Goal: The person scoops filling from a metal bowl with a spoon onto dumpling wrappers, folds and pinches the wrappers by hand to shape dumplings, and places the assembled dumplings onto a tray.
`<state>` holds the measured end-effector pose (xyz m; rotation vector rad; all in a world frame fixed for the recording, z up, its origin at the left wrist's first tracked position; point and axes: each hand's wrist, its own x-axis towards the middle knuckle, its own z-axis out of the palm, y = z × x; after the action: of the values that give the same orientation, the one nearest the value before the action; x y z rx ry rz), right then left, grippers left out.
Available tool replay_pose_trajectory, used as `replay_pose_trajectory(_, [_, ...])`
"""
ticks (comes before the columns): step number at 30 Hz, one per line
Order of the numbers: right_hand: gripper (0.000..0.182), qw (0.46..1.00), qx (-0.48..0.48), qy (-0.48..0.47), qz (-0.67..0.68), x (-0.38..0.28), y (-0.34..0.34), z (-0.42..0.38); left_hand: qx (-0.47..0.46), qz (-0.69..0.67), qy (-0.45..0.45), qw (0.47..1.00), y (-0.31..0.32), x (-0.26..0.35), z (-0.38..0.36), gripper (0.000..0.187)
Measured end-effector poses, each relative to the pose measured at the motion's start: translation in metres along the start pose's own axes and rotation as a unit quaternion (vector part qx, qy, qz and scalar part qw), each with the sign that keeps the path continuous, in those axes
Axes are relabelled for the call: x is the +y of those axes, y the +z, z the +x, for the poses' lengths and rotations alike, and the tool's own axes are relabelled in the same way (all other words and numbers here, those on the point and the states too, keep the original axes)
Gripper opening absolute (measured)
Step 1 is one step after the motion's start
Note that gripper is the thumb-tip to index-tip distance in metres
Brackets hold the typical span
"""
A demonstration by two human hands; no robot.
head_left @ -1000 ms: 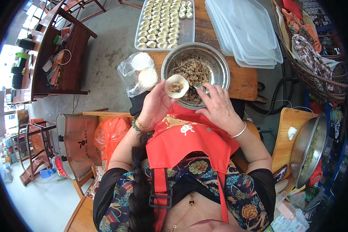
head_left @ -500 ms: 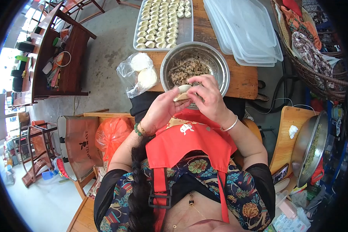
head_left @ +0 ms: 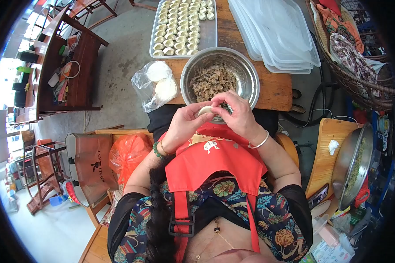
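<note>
A pale dumpling (head_left: 205, 111), folded over, is pinched between my two hands just in front of the steel bowl. My left hand (head_left: 184, 124) grips its left side with thumb and fingers. On its right end the fingertips of my right hand (head_left: 238, 115) press the dough together. Behind them the metal bowl (head_left: 253, 74) holds brown minced filling (head_left: 213, 82), and a dark-handled utensil inside is mostly hidden by my right hand. Round white wrappers (head_left: 166, 89) lie in a clear plastic bag (head_left: 141, 84) left of the bowl.
Rows of shaped dumplings fill much of a clear tray (head_left: 209, 37) at the back of the wooden table (head_left: 274, 90). Stacked plastic lids or trays (head_left: 278, 37) lie to its right. Another large bowl (head_left: 353, 168) stands at far right, near a wicker basket (head_left: 368, 94).
The wrapper, partly open before, is now folded closed between my fingers. My hands have drawn closer together, and my right hand has moved slightly down.
</note>
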<state>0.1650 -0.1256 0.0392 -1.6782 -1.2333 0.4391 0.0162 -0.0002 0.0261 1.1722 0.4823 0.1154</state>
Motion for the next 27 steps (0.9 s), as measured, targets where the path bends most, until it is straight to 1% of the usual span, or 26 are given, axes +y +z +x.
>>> replay_pose_trajectory(1, [0.018,1.000,0.001,-0.001,0.000,-0.001,-0.001,0.000,-0.004,0.086,0.023,0.996,-0.002,0.002,0.000,0.032])
replay_pose_trajectory(2, [0.020,1.000,-0.009,0.002,0.011,-0.001,-0.002,-0.001,-0.004,0.087,0.024,0.996,-0.003,0.002,0.000,0.032])
replay_pose_trajectory(3, [0.022,1.000,-0.018,0.004,0.022,-0.002,-0.002,-0.001,0.010,0.114,0.006,0.993,-0.005,0.003,0.000,0.030])
replay_pose_trajectory(4, [0.022,1.000,-0.017,0.004,0.021,-0.004,-0.003,-0.001,0.024,0.140,-0.012,0.990,-0.005,0.004,0.000,0.028])
replay_pose_trajectory(5, [0.024,0.999,-0.011,0.012,0.034,-0.006,-0.005,0.000,0.022,0.141,-0.011,0.990,-0.004,0.005,0.000,0.028])
replay_pose_trajectory(7, [0.026,0.999,-0.004,0.019,0.045,-0.010,-0.008,0.001,0.009,0.030,0.011,0.999,-0.002,0.007,-0.001,0.029])
replay_pose_trajectory(8, [0.027,0.999,-0.001,0.012,0.042,-0.012,-0.010,0.002,0.008,0.031,0.011,0.999,-0.001,0.008,-0.002,0.029])
replay_pose_trajectory(10, [0.028,0.999,0.004,0.006,0.040,-0.013,-0.011,0.001,0.044,-0.033,0.017,0.998,0.001,0.008,-0.003,0.026])
replay_pose_trajectory(11, [0.026,0.998,-0.008,0.029,0.047,-0.013,-0.011,-0.001,0.043,-0.032,0.016,0.998,0.001,0.007,-0.003,0.026])
replay_pose_trajectory(12, [0.023,0.997,-0.019,0.053,0.054,-0.012,-0.011,-0.003,0.041,-0.042,0.034,0.998,0.002,0.006,-0.002,0.025])
replay_pose_trajectory(13, [0.023,0.997,-0.017,0.054,0.054,-0.011,-0.011,-0.004,0.039,-0.053,0.052,0.997,0.003,0.005,-0.001,0.025])
replay_pose_trajectory(15, [0.017,0.994,0.004,0.053,0.093,-0.007,-0.008,-0.006,0.037,-0.058,0.047,0.996,0.004,0.004,-0.002,0.025])
replay_pose_trajectory(19, [0.013,0.996,0.019,0.033,0.084,-0.002,-0.004,-0.006,0.032,-0.062,0.050,0.996,0.003,0.001,-0.001,0.023])
replay_pose_trajectory(20, [0.012,0.999,0.024,0.000,0.042,-0.001,-0.003,-0.006,0.032,-0.062,0.050,0.996,0.003,0.002,-0.002,0.023])
replay_pose_trajectory(21, [0.011,0.999,0.029,-0.032,-0.001,0.000,-0.003,-0.006,0.023,-0.021,0.047,0.998,0.003,0.006,-0.002,0.022])
replay_pose_trajectory(22, [0.011,0.999,0.028,-0.032,-0.001,-0.001,-0.004,-0.006,0.015,0.020,0.043,0.999,0.004,0.009,-0.003,0.021])
replay_pose_trajectory(25, [0.012,1.000,0.001,-0.021,0.013,-0.006,-0.006,-0.006,0.014,0.030,0.039,0.999,0.004,0.013,-0.003,0.021])
replay_pose_trajectory(27, [0.016,0.987,0.011,0.074,0.139,-0.007,-0.006,-0.006,0.025,0.016,0.048,0.998,0.003,0.011,-0.002,0.021])
